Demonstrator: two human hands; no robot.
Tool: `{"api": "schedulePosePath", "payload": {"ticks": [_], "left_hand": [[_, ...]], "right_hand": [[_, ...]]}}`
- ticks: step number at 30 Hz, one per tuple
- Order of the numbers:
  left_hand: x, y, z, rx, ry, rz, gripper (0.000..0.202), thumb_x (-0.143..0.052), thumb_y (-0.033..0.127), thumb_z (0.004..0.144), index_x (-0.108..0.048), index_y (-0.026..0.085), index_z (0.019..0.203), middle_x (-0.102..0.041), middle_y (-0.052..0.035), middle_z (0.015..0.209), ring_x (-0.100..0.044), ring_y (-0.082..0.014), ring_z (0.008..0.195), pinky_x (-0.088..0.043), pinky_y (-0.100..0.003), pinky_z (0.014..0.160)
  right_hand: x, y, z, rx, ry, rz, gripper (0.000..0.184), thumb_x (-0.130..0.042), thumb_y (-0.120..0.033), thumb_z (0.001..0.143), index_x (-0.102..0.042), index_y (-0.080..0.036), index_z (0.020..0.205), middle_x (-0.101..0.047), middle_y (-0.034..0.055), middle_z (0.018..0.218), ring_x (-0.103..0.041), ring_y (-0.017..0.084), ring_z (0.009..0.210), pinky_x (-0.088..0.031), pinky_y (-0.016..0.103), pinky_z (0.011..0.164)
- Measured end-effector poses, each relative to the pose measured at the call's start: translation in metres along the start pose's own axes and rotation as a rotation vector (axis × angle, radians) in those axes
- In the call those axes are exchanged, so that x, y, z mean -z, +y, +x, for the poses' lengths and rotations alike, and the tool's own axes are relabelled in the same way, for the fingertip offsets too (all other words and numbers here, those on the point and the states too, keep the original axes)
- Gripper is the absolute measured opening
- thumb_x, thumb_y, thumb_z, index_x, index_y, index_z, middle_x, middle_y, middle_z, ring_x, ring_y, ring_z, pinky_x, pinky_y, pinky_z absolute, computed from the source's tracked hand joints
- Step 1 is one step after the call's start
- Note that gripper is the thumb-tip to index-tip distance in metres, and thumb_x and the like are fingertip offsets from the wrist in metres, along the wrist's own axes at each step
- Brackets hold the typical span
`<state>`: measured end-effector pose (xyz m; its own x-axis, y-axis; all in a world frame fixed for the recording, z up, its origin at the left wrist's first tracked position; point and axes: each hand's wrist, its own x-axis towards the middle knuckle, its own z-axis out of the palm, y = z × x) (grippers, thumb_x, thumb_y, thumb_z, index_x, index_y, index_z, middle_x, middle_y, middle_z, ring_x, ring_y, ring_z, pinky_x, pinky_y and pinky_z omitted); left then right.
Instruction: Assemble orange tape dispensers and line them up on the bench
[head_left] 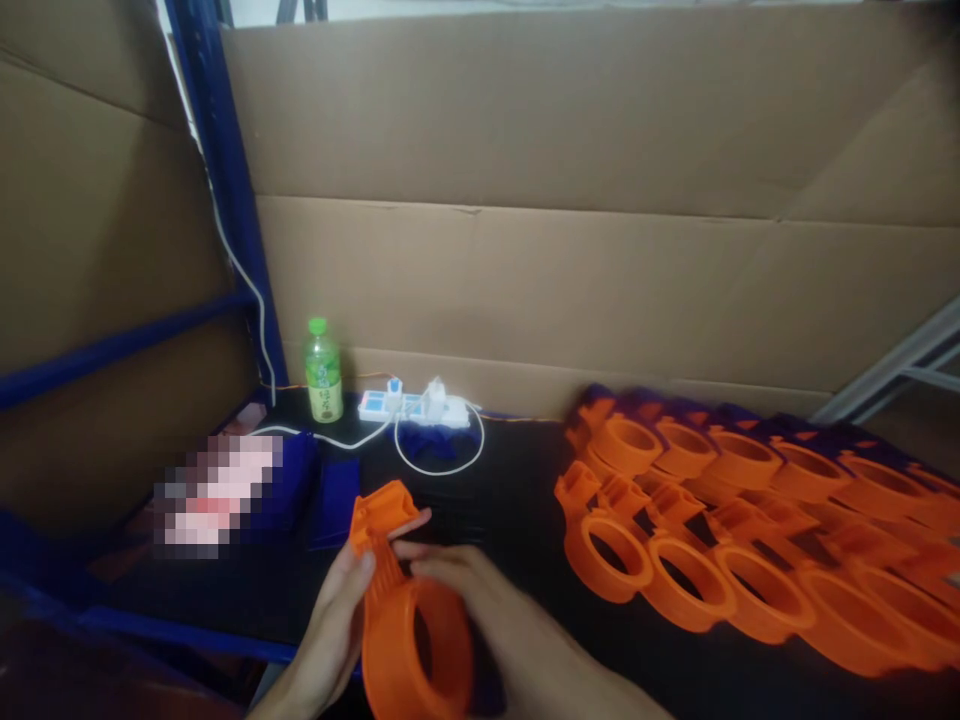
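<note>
Both my hands hold one orange plastic part (409, 620), a wide ring with a ribbed handle-like block at its top, low in the middle of the view. My left hand (337, 620) grips the ribbed block from the left, thumb on its front. My right hand (480, 610) closes on the ring from the right, fingertips near the block. To the right, several matching orange ring parts (690, 520) lie in rows on the black table (510, 500).
A green-capped drink bottle (323, 372) stands at the back left. Beside it lies a white power strip (409, 405) with plugs and a looped white cable (442, 455). Dark blue objects (334, 500) lie left. Cardboard walls (600, 250) and a blue rack post (217, 180) enclose the table.
</note>
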<state>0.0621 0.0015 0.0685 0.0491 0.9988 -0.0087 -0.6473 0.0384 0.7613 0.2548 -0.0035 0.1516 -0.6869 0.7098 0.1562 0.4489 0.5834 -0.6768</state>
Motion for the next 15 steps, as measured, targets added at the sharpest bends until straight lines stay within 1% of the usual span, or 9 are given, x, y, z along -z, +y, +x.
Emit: {"api": "schedulePosePath", "payload": {"ticks": [1, 2, 3, 5, 7, 9, 11, 13, 15], "left_hand": [[-0.001, 0.002, -0.001, 0.023, 0.032, -0.003, 0.036, -0.061, 0.041, 0.088, -0.071, 0.017, 0.113, -0.075, -0.0120, 0.104, -0.070, -0.0267, 0.091, -0.054, -0.036, 0.083], [-0.001, 0.004, 0.000, 0.041, 0.064, -0.005, 0.036, -0.061, 0.041, 0.088, -0.072, 0.015, 0.111, -0.076, -0.0103, 0.093, -0.071, -0.0240, 0.081, -0.056, -0.033, 0.076], [-0.001, 0.006, 0.000, 0.052, 0.095, -0.005, 0.037, -0.062, 0.041, 0.088, -0.072, 0.014, 0.111, -0.075, -0.0085, 0.082, -0.070, -0.0221, 0.074, -0.056, -0.031, 0.070], [0.000, 0.008, 0.004, 0.064, 0.119, 0.000, 0.041, -0.064, 0.043, 0.086, -0.071, 0.012, 0.111, -0.072, -0.0064, 0.069, -0.069, -0.0213, 0.066, -0.055, -0.029, 0.063], [0.002, 0.007, 0.007, 0.061, 0.101, 0.005, 0.042, -0.064, 0.044, 0.085, -0.071, 0.011, 0.110, -0.071, -0.0067, 0.064, -0.069, -0.0223, 0.065, -0.055, -0.030, 0.062], [0.003, 0.005, 0.009, 0.098, 0.058, -0.010, 0.045, -0.057, 0.048, 0.088, -0.073, 0.011, 0.106, -0.071, -0.0079, 0.061, -0.067, -0.0216, 0.059, -0.054, -0.031, 0.060], [0.005, 0.002, 0.010, 0.165, 0.027, -0.032, 0.052, -0.049, 0.054, 0.090, -0.074, 0.010, 0.099, -0.069, -0.0084, 0.057, -0.064, -0.0204, 0.053, -0.053, -0.031, 0.055], [0.005, 0.000, 0.009, 0.200, 0.028, -0.026, 0.054, -0.048, 0.057, 0.089, -0.075, 0.011, 0.094, -0.067, -0.0076, 0.054, -0.062, -0.0196, 0.049, -0.051, -0.030, 0.051], [0.005, 0.000, 0.008, 0.170, 0.061, -0.006, 0.048, -0.051, 0.054, 0.088, -0.074, 0.012, 0.092, -0.067, -0.0060, 0.054, -0.063, -0.0195, 0.050, -0.050, -0.029, 0.052]], "right_hand": [[-0.004, -0.001, -0.001, 0.015, -0.015, -0.010, 0.079, -0.081, -0.037, 0.072, -0.043, -0.030, 0.141, -0.046, 0.0070, 0.141, -0.049, 0.023, 0.128, -0.045, 0.033, 0.105], [-0.006, 0.000, -0.002, 0.023, -0.013, -0.029, 0.072, -0.078, -0.037, 0.075, -0.046, -0.030, 0.140, -0.048, 0.0071, 0.140, -0.050, 0.022, 0.126, -0.046, 0.032, 0.104], [-0.007, 0.003, -0.003, 0.019, -0.002, -0.060, 0.061, -0.073, -0.036, 0.082, -0.049, -0.029, 0.137, -0.051, 0.0071, 0.137, -0.053, 0.021, 0.123, -0.047, 0.032, 0.103], [-0.009, 0.014, -0.006, -0.013, 0.046, -0.172, 0.036, -0.058, -0.031, 0.093, -0.056, -0.027, 0.129, -0.059, 0.0067, 0.128, -0.056, 0.020, 0.116, -0.049, 0.033, 0.100], [-0.017, 0.029, -0.010, -0.024, 0.104, -0.340, 0.026, -0.051, -0.023, 0.095, -0.062, -0.025, 0.119, -0.064, 0.0066, 0.117, -0.058, 0.022, 0.110, -0.051, 0.035, 0.094], [-0.031, 0.047, -0.016, -0.012, 0.146, -0.516, 0.023, -0.054, -0.017, 0.091, -0.065, -0.023, 0.110, -0.067, 0.0067, 0.107, -0.060, 0.023, 0.101, -0.053, 0.036, 0.086], [-0.048, 0.062, -0.020, 0.021, 0.205, -0.654, 0.027, -0.052, -0.008, 0.086, -0.065, -0.022, 0.105, -0.068, 0.0059, 0.096, -0.061, 0.022, 0.090, -0.052, 0.036, 0.080], [-0.060, 0.073, -0.024, 0.055, 0.271, -0.751, 0.034, -0.048, -0.002, 0.084, -0.064, -0.022, 0.107, -0.068, 0.0054, 0.092, -0.060, 0.021, 0.086, -0.050, 0.035, 0.079], [-0.066, 0.078, -0.025, 0.073, 0.329, -0.804, 0.038, -0.044, 0.000, 0.084, -0.062, -0.021, 0.110, -0.067, 0.0060, 0.092, -0.059, 0.021, 0.088, -0.048, 0.034, 0.079]]}}
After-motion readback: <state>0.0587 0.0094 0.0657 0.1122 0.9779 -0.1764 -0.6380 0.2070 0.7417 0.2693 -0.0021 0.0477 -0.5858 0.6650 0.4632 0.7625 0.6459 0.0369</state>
